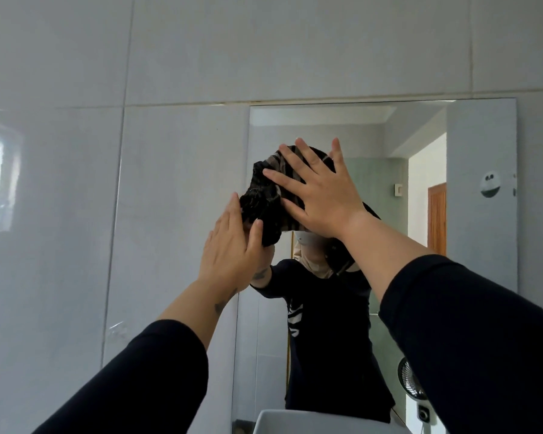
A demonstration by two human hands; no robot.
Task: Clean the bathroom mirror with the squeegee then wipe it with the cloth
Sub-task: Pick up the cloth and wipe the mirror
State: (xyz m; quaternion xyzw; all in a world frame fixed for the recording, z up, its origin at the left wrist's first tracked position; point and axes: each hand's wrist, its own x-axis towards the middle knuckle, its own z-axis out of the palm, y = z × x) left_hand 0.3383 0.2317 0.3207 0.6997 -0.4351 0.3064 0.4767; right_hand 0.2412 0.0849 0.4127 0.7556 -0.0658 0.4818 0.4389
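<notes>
Head view: a dark, striped cloth (265, 195), bunched and crumpled, lies pressed against the upper left part of a frameless wall mirror (480, 233). The right hand (318, 191) is laid flat over the cloth with fingers spread wide, palm toward the glass, holding the fabric against the surface. The left hand (232, 245) is just below and to the left, at the mirror's left edge, its thumb and fingers closed on the cloth's lower hanging fold. Both forearms are bare below dark sleeves (470, 333) pushed back from the wrists. The mirror reflects the person's dark top, a doorway, a wooden door and a fan. Pale grey wall tiles (76, 57) surround the mirror; a white basin rim (273, 422) shows at the bottom edge.
</notes>
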